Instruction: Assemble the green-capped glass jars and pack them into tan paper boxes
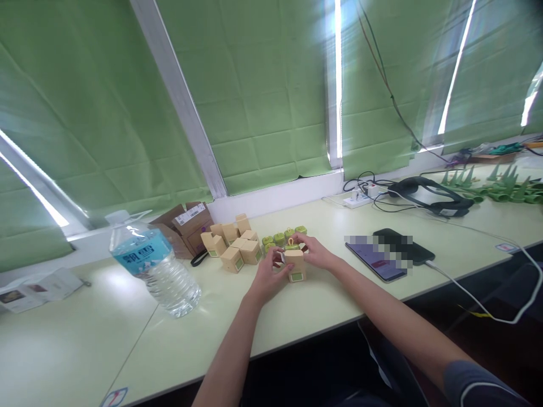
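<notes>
My left hand is closed around a small tan cardboard box with a green label, standing upright near the table's middle. Right behind its top edge is a small green case with an orange cord loop. My right hand has its fingers closed on that green case; the box hides part of the grip. Several similar green cases sit in a group just beyond my hands. To the left stand several more tan boxes, some with raised flaps.
A large water bottle stands left, beside an open brown carton. On the right lie a phone, a dark power bank with a white cable, a black headset, and a power strip. Green spiked parts lie farther right.
</notes>
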`<state>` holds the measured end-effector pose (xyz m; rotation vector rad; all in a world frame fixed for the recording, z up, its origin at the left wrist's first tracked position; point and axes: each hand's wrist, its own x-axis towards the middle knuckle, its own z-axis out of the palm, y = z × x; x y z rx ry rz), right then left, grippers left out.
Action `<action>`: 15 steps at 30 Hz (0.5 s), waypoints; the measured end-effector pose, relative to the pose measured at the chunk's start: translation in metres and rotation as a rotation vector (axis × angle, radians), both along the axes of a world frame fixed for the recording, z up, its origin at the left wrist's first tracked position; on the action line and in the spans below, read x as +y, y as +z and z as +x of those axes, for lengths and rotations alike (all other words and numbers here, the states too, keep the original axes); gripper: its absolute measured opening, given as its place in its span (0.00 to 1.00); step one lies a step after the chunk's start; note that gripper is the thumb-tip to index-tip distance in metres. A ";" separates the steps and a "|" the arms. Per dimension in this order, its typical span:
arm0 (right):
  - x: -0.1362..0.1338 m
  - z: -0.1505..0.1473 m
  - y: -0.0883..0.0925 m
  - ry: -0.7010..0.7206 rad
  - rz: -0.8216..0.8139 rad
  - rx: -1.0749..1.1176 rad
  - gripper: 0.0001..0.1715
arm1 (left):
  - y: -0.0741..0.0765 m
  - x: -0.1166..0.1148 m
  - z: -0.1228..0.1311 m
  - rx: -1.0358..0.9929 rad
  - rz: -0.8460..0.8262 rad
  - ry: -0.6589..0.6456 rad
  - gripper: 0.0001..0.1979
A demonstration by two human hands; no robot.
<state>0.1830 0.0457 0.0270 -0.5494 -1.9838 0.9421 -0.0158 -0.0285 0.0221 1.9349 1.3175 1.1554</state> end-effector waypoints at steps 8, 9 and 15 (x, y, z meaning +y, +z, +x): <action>-0.001 -0.005 -0.002 -0.027 -0.084 0.072 0.12 | -0.002 0.003 -0.002 0.013 0.016 0.009 0.20; -0.001 -0.006 -0.002 -0.030 -0.084 0.072 0.12 | -0.002 0.003 -0.002 0.015 0.017 0.005 0.20; -0.001 -0.007 -0.002 -0.066 -0.073 0.087 0.12 | 0.000 0.001 -0.001 0.014 0.009 0.004 0.21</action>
